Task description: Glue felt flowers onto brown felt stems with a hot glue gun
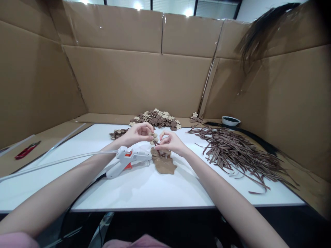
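Between my two hands is a beige flower cutout (154, 138) with rounded petals. My left hand (141, 133) pinches it at its left edge. A thin brown strip (157, 147) runs down from the flower, and my right hand (170, 142) has thumb and fingers closed on it. Right below lies an irregular brown sheet (164, 166) with a glossy patch on its upper part. A white glue gun (129, 159) with an orange trigger rests beside it, its nozzle toward the sheet and a clear glue stick (59, 163) out of its back.
Brown and beige flower cutouts (157, 119) are heaped at the back, with a smaller pile (117, 133) behind my left wrist. Many brown strips (240, 151) spread over the right side. A white bowl (231, 121) stands back right; a red cutter (28, 150) lies far left. Cardboard walls (124, 79) enclose the table.
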Demonstrator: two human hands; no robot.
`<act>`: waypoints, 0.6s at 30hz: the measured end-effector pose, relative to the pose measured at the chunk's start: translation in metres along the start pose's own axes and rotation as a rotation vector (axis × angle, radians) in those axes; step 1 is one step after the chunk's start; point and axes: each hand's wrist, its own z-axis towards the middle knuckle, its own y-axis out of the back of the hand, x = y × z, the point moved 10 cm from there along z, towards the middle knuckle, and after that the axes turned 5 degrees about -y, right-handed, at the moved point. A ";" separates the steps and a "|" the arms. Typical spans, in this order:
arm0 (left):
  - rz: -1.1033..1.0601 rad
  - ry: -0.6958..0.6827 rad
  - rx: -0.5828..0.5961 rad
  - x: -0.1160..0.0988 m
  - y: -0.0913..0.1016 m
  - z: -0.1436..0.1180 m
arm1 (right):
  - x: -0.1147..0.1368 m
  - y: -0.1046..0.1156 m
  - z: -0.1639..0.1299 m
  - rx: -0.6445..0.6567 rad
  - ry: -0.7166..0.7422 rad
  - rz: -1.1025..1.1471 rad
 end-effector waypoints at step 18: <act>-0.006 0.000 -0.028 0.005 0.007 -0.004 | 0.004 0.002 -0.004 -0.035 -0.028 0.013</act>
